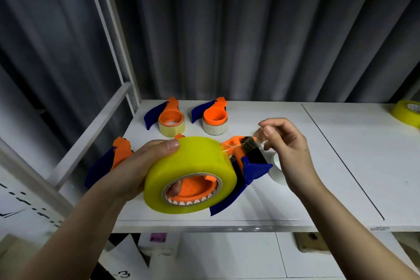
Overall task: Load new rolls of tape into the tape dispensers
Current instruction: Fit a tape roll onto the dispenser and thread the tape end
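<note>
Yellow tape roll (pixel 191 173) seated on orange-and-blue dispenser (pixel 247 166), gripped around its side by left hand (pixel 134 166) above white shelf (pixel 318 166). Loose tape end (pixel 256 137) pinched in right hand (pixel 286 143) just beside the dispenser's head. Printing on the roll's core too small to read.

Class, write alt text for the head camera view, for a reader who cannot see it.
Over a white shelf, the left hand grips a yellow tape roll mounted on an orange and blue dispenser, while the right hand pinches the tape's loose end at the cutter. Two more dispensers holding rolls stand behind.
</note>
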Available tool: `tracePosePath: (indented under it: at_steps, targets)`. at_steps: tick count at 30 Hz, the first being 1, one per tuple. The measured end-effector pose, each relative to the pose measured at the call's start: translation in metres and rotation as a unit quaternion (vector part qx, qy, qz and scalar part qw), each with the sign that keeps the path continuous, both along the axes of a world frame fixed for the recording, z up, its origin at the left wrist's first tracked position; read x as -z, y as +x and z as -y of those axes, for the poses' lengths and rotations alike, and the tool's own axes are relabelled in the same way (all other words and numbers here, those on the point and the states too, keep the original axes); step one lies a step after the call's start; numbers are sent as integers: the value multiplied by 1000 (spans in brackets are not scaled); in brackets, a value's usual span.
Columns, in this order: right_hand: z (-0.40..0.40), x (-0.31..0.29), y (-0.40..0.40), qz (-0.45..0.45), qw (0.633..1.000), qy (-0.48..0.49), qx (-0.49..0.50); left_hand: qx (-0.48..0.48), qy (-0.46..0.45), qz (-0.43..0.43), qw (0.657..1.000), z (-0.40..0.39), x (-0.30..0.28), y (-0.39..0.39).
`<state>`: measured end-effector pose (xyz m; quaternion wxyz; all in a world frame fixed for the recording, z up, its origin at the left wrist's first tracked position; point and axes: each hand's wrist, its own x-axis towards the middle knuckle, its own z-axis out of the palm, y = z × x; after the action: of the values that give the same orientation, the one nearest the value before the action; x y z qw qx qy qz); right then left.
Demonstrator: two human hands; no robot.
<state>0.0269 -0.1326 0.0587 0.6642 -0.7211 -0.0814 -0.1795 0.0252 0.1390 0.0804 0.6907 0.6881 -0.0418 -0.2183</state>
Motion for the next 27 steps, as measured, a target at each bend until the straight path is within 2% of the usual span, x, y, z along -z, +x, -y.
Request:
tracePosePath:
  at_steps: [5,15,20,23,27]
  targets:
    - [6,1,-4,-10,999,-32,7,-28,26,24,999,0,0,-4]
    - [27,-4,-12,-59,995,-44,-66,-14,39,49,998,4,-4,-7]
    - [35,12,-9,-150,981,4,-122,6,54,46,997,20,7,-11]
    - [39,23,1,-207,968,40,-133,-27,53,36,998,32,18,-16]
    - [53,29,17,-288,939,71,-175,2,41,26,999,45,37,-17]
